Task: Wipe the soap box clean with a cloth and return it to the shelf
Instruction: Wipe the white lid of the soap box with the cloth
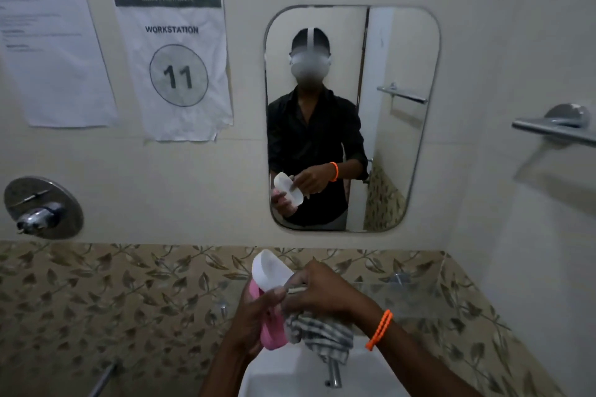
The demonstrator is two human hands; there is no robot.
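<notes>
1. Soap box (269,271) sits in my left hand (254,316), fingers curled round it, above the sink (290,374).
2. Its long axis tilts far-left; my right hand (317,292), nearer, pinches the cloth (322,333) against it.

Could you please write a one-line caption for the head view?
Left hand holds the soap box; right hand wipes it with a checked cloth.

Soap box (269,271) above sink (283,374), below mirror (396,74)
</notes>
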